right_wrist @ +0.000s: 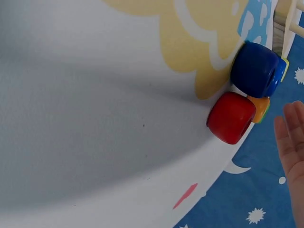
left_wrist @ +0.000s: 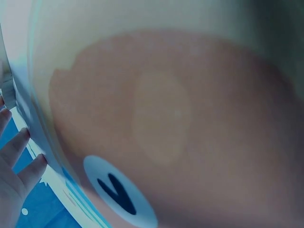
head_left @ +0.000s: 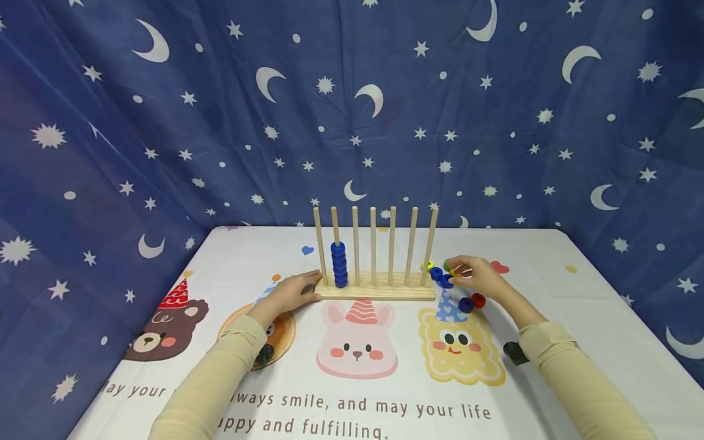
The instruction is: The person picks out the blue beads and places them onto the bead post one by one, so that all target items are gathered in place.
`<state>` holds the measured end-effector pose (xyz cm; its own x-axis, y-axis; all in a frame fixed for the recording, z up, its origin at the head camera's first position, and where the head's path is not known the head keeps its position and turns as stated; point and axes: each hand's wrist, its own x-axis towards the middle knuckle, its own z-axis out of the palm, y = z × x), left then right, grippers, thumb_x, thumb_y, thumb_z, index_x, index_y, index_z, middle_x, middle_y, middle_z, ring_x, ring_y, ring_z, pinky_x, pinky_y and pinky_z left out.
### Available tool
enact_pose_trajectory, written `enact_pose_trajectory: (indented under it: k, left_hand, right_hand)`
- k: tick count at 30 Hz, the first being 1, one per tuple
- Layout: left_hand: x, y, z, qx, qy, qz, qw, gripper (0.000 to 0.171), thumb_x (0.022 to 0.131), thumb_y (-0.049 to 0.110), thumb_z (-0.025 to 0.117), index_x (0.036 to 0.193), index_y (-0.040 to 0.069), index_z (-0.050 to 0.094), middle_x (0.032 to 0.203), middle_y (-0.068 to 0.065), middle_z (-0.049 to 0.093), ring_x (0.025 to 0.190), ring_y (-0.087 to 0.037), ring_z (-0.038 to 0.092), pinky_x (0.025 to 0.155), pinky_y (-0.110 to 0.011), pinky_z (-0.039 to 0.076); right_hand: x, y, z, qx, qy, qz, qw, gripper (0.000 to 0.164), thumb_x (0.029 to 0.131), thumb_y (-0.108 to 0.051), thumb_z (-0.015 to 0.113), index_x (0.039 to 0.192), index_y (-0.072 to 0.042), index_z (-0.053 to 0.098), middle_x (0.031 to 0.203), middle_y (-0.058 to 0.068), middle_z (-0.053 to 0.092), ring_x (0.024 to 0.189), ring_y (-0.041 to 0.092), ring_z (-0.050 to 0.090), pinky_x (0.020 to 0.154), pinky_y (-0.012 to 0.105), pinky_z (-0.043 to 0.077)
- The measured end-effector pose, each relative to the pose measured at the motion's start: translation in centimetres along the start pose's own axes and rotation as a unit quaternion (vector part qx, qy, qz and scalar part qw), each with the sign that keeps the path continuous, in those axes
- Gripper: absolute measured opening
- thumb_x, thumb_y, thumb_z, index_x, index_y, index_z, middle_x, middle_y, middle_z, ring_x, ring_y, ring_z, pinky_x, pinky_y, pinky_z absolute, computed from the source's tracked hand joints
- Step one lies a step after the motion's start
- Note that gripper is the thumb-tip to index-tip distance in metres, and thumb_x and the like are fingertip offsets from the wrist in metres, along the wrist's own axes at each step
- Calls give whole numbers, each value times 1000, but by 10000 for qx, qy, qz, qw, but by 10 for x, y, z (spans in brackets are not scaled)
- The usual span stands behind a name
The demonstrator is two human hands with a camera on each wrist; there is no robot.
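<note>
A wooden peg rack (head_left: 376, 294) stands on the table, its upright pegs in a row. Several blue beads (head_left: 339, 266) are stacked on its second peg from the left. My left hand (head_left: 289, 292) holds the left end of the rack's base, thumb at the front and a finger farther back. To the right of the rack, my right hand (head_left: 478, 275) reaches over loose beads, thumb and fingers apart around an orange bead (head_left: 454, 272). Beside the thumb is a blue bead (head_left: 446, 281); a green bead (head_left: 448, 265) is partly hidden at the fingertips.
Another blue bead (head_left: 436, 273) and a yellow bead (head_left: 428, 266) lie by the rack's right end. Nearer me are a dark blue bead (head_left: 465, 305) and a red bead (right_wrist: 231, 118). A printed white cloth (head_left: 357, 397) covers the table; a starry blue curtain (head_left: 308, 134) hangs behind.
</note>
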<state>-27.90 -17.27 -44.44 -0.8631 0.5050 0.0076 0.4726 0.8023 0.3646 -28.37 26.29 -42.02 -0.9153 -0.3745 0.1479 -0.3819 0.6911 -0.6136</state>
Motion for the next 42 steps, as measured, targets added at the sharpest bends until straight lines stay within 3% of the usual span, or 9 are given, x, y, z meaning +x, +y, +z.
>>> enact_pose_trajectory:
  k: [10, 18, 31, 42]
  left_hand:
    - [1, 0, 2, 22, 33, 24, 10000, 60, 90, 31, 62, 138, 0, 45, 146, -16, 42, 129, -38, 45, 106, -48, 38]
    - [3, 1, 6, -66, -42, -38, 10000, 60, 91, 31, 61, 139, 1, 44, 147, -16, 40, 131, -38, 43, 107, -48, 37]
    - [5, 3, 3, 1, -109, -177, 9998, 59, 90, 30, 62, 139, 2, 44, 146, -15, 40, 130, -39, 43, 108, -47, 36]
    - [3, 1, 3, 92, -148, -214, 9996, 60, 91, 30, 60, 140, 1, 42, 146, -17, 39, 129, -42, 42, 107, -50, 36]
  right_hand:
    - [2, 2, 4, -342, -345, -24, 9988, 35, 81, -5, 71, 111, 10, 61, 103, 26, 65, 87, 32, 64, 81, 47, 55]
    - [4, 3, 5, -667, -629, 278, 9954, 35, 81, -5, 71, 111, 11, 61, 104, 26, 65, 89, 32, 63, 82, 46, 55]
    - [11, 1, 8, -969, -709, -2, 9928, 27, 79, -5, 72, 100, 9, 64, 86, 17, 67, 78, 24, 61, 75, 41, 54]
    - [13, -1, 14, -1072, -843, 144, 9905, 21, 79, -3, 71, 97, 4, 63, 85, 13, 64, 77, 20, 57, 76, 41, 52]
